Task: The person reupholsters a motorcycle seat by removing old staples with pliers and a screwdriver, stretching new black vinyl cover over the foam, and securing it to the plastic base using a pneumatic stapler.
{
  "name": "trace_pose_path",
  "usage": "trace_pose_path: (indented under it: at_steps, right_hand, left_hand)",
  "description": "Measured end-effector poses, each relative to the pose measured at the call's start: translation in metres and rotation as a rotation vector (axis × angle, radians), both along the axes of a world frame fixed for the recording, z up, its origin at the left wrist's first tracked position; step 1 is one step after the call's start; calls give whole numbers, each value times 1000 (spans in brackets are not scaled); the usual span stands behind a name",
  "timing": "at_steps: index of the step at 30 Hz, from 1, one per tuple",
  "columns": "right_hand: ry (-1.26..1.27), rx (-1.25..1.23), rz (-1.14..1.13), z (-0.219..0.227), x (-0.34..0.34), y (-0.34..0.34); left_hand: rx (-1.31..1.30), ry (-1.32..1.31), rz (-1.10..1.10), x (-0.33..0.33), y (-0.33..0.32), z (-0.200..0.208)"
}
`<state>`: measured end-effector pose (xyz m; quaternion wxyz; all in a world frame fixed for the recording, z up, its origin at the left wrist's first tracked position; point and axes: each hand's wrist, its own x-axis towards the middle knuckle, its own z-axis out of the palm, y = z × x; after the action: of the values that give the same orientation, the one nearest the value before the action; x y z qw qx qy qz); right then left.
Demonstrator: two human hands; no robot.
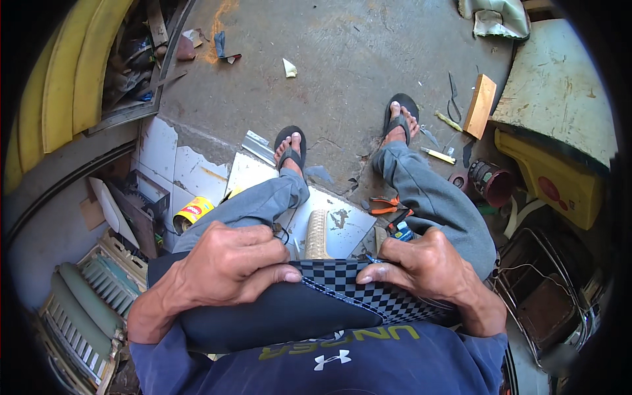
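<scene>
A black cushion (276,316) with a checkered cover (368,289) lies across the person's lap. The left hand (227,263) and right hand (428,263) clamp its top edge, fingers (378,273) curled closed over the checkered fabric.

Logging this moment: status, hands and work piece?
Left hand and right hand both grip black cushion with checkered panel on lap. Nothing in the way.

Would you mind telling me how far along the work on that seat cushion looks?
Done: checkered cover already lies over part of the black cushion. In hand: left hand and right hand press its edge. Left: much black cushion remains uncovered; pliers lie unused on the floor.
</scene>
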<state>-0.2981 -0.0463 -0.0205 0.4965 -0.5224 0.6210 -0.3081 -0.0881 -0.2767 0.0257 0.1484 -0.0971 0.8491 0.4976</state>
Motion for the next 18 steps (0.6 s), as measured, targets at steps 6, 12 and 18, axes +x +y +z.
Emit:
trace_pose_path:
  at_steps: [6, 12, 18]
  right_hand:
    - [-46, 175, 27, -13, -3, 1]
    - [-158, 207, 35, -35, 4, 7]
    - [-300, 363, 82, -48, 14, 14]
  left_hand:
    - [99, -38, -27, -5, 3, -25]
    - [232, -171, -10, -2, 7, -49]
    - [332, -476, -1, -1, 14, -60]
